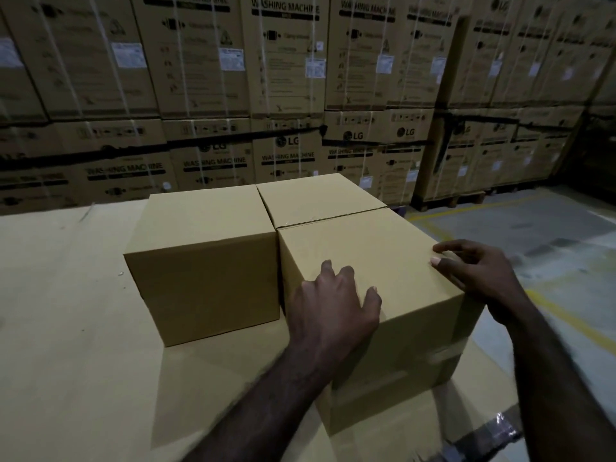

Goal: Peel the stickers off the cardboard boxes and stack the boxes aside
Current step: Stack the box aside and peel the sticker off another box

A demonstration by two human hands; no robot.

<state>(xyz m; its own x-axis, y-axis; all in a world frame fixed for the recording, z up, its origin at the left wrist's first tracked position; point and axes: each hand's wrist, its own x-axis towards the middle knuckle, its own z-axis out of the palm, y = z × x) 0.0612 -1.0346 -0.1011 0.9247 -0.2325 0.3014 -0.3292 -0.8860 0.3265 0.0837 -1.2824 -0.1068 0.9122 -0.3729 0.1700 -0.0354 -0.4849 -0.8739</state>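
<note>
- Two bare forearms enter from 6 o'clock and reach up to the nearest cardboard box (383,271), a smooth, matte tan cube standing upright at centre right on a flat cardboard-covered surface (66,328).
- Left hand (333,305) lies palm-down on the box's top near its front left corner, fingers loosely spread, gripping nothing.
- Right hand (476,271) sits at the box's right top edge at 3 o'clock, thumb and forefinger close together on the edge; whether they pinch a sticker cannot be told.
- Glossy clear tape (446,355) bands the box's right side, blurred.
- Second plain box (203,261) stands just beside it at 9 o'clock; a third (316,198) behind, touching.
- Strapped washing-machine cartons (283,61) wall the 12 o'clock background, dim and blurry.
</note>
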